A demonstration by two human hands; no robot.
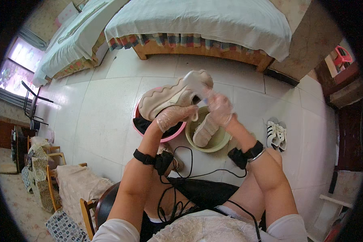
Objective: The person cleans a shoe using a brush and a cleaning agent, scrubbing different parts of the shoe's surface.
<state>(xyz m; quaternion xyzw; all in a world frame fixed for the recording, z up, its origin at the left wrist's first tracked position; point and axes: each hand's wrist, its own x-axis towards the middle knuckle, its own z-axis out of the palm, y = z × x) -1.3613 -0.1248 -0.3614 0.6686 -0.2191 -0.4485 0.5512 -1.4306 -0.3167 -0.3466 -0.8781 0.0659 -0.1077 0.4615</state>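
A beige chunky-soled sneaker [157,99] is tilted on its side in front of me, its wavy sole turned away to the upper left. My left hand [176,116], in a clear plastic glove, grips it near the ankle opening. In my right hand [220,107], also gloved, is a blurred whitish tool, seemingly a brush [196,84], against the sneaker's heel end. Underneath stands a pink basin [176,136] holding black fabric [140,124]. To its right, a pale green basin [210,150] contains liquid and a second beige shoe [204,133].
White sneakers with black stripes [276,134] sit on the tiled floor at right. Beyond the basins is a bed [199,24] with a wooden frame. Cloth-covered wooden chairs [75,181] stand at left. Black cables [205,174] loop between wrist straps on my arms.
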